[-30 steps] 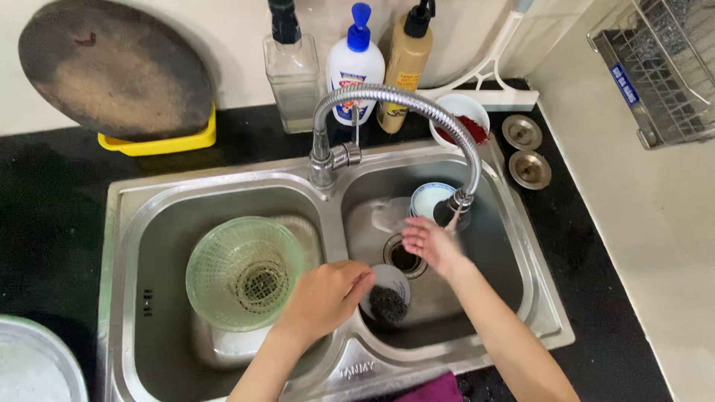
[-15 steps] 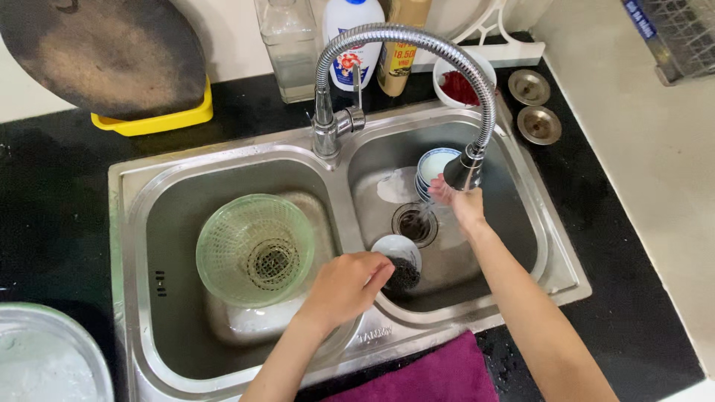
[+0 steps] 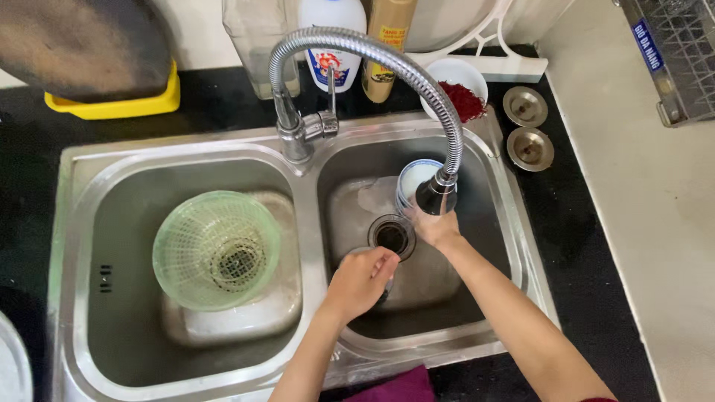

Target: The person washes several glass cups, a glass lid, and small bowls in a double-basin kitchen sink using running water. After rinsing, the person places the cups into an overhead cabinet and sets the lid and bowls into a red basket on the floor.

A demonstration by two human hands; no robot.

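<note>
Your right hand [image 3: 434, 227] has risen to the spray head [image 3: 436, 195], fingers closing on the small blue-rimmed bowl [image 3: 414, 181] under it in the right basin [image 3: 491, 223], while your left hand [image 3: 359, 281] stays curled over the sink strainer, so rinsing goes on

left hand [image 3: 357, 283]: bare, no ring or glove seen
right hand [image 3: 434, 227]: bare
forearms: uncovered, no sleeves shown
wrists: no watch worn

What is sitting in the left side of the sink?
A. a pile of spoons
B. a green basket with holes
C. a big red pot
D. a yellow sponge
B: a pale green mesh basket sits in the left basin of the sink, while both hands are over in the right basin.
</note>
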